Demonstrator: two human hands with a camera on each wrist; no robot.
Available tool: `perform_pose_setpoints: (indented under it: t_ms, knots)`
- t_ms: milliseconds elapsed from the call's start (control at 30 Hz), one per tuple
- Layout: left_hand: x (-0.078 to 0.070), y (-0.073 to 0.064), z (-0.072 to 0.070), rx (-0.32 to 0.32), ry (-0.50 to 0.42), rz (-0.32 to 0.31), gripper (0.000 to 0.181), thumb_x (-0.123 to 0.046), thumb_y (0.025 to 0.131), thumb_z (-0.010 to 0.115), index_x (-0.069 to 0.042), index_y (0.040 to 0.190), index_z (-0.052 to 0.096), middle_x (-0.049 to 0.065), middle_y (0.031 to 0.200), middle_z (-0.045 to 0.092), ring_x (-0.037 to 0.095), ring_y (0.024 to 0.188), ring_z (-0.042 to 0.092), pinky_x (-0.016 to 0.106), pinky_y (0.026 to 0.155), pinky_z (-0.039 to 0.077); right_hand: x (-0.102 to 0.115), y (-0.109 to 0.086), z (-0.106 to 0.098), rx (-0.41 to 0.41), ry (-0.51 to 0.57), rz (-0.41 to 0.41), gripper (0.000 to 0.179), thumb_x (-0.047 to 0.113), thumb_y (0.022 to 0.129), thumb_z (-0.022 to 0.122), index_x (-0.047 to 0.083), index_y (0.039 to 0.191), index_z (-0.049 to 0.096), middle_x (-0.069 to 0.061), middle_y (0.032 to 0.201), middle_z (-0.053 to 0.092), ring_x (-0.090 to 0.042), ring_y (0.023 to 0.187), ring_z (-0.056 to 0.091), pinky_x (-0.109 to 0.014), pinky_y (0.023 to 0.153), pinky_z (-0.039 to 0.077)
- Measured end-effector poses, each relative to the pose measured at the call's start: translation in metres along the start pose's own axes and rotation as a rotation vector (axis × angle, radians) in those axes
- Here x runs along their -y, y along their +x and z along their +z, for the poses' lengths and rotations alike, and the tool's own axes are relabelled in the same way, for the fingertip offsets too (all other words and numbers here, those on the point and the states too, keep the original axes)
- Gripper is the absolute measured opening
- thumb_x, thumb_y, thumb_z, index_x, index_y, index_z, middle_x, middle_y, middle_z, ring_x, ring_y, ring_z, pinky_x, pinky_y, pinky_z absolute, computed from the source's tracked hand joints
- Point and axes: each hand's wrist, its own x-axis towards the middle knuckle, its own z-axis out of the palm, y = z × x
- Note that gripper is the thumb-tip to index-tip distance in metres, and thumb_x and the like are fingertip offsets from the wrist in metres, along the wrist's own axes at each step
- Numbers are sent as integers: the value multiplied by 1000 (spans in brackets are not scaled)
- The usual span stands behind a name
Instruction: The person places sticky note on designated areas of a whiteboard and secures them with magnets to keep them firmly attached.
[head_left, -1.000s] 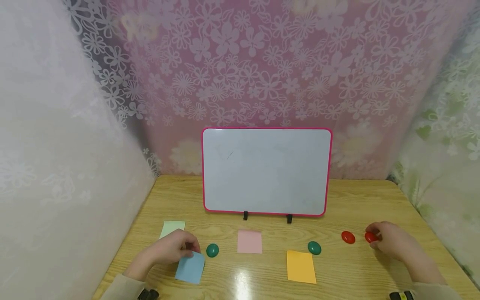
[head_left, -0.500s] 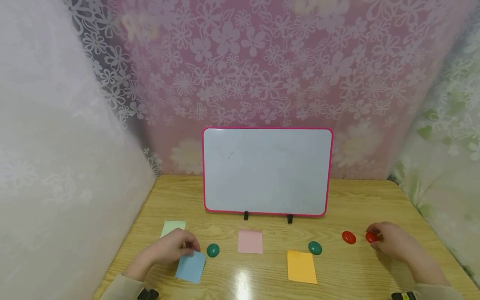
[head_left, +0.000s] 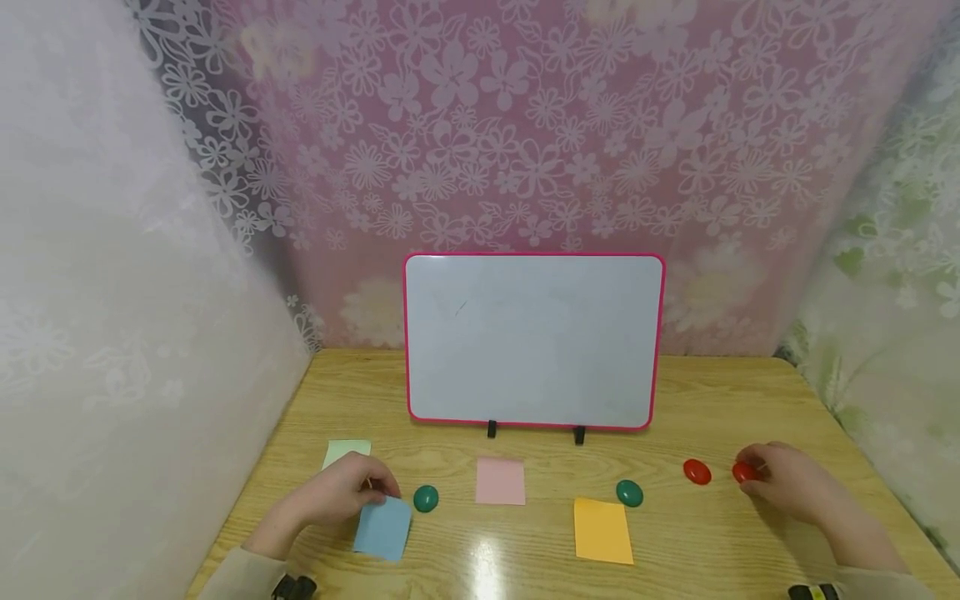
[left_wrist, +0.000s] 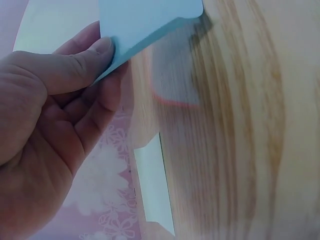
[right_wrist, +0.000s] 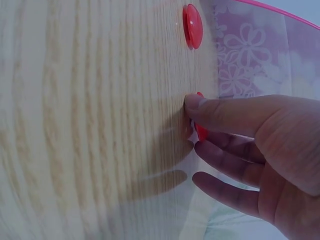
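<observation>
At the table's left, my left hand [head_left: 341,490] pinches the far edge of a blue sticky note [head_left: 382,528] between thumb and fingers. In the left wrist view the blue note is raised off the wood, its near edge casting a shadow. A pale green sticky note [head_left: 348,452] lies partly behind that hand. Over on the right side, my right hand [head_left: 787,483] holds a glossy red oval magnet [right_wrist: 201,127] between thumb and fingers, at the tabletop. Another red magnet [head_left: 697,472] lies just left of it.
A pink-framed whiteboard [head_left: 534,340] stands upright on black feet at the back. Before it lie a pink sticky note [head_left: 500,482], an orange sticky note [head_left: 603,532], a green magnet [head_left: 426,498] and another green magnet [head_left: 629,493]. Flowered curtains surround the wooden table [head_left: 525,575].
The near edge of the blue sticky note has come up slightly from the table in my left hand. My right hand stays at the red magnet, hardly moving.
</observation>
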Motion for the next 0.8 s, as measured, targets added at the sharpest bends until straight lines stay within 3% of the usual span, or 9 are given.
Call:
perform_pose_setpoints:
  t_ms: [267,800]
  knots:
    - [5,-1,-2,-27,38,60,25,-1,98,76,-25,103,80,-15,102,73,4,94,68,29,80,59,0,-1,2,-30,4,-15,35,13,89,87,-10,110,69,-10,98,68,-27,86,70,-42,72,57]
    - [1,-2,-3,-49,-6,9,19,-5,100,75,-24,101,78,-15,99,72,5,91,67,29,78,58,1,-3,-1,-35,29,6,34,18,90,86,-6,110,72,-9,99,67,-26,86,69,-40,72,57]
